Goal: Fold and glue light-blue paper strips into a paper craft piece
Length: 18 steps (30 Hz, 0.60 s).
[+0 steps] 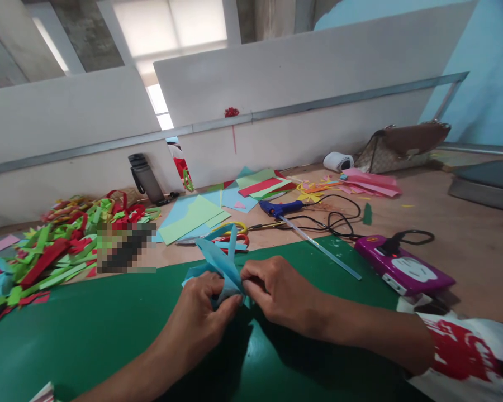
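Observation:
Both hands meet over the green mat (121, 335) around a folded light-blue paper piece (220, 257) with pointed strips sticking up. My left hand (207, 310) curls round its lower left side, thumb pointing right. On the right edge, the fingers of my right hand (283, 293) pinch the paper. Its lower part is partly hidden by the fingers. Just behind it lie scissors with yellow handles (240, 226) and a pair with red handles (243, 245). Farther back is a blue glue gun (280, 208) with a clear glue stick (322, 248) sticking out.
Red and green paper strips (62, 251) are heaped at left, near a dark bottle (146, 178). Green paper sheets (195, 220) lie at the back. A purple power strip (402, 265) with black cables sits at right. Beyond stand a thread roll (338, 162) and a brown handbag (402, 148).

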Each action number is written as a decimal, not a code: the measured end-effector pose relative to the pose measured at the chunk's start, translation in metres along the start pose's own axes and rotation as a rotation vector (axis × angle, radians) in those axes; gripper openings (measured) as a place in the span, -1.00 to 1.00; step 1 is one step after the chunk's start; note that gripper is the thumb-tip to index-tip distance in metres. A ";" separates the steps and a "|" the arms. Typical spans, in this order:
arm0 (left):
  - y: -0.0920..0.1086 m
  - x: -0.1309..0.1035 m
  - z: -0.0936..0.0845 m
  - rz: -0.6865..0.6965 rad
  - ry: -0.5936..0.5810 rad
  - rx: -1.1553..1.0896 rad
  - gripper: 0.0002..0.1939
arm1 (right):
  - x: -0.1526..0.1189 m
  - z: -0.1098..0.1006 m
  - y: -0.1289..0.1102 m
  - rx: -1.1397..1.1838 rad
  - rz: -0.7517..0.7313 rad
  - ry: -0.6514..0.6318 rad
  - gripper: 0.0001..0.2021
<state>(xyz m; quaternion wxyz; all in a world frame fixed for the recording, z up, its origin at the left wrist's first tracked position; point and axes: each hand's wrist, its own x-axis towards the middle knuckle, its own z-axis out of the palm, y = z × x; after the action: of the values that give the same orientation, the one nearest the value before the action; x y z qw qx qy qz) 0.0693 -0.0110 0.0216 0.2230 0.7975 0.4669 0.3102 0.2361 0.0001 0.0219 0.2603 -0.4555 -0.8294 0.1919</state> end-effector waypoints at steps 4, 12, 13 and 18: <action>0.000 0.000 0.000 0.012 -0.081 0.085 -0.69 | 0.001 0.001 0.002 0.015 -0.012 0.008 -0.87; -0.003 0.000 0.001 0.030 -0.062 0.106 -0.72 | 0.001 0.000 0.001 0.031 0.001 0.021 -0.87; -0.003 0.000 0.001 0.022 -0.059 0.107 -0.73 | 0.001 0.000 0.001 0.036 -0.002 0.022 -0.87; -0.003 0.000 0.002 0.016 -0.068 0.111 -0.72 | 0.001 0.001 0.002 0.044 -0.009 0.021 -0.87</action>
<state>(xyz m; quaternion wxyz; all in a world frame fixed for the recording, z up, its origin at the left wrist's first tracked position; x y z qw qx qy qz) 0.0689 -0.0101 0.0177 0.1917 0.8224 0.4694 0.2582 0.2366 0.0023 0.0205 0.2799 -0.4476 -0.8243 0.2043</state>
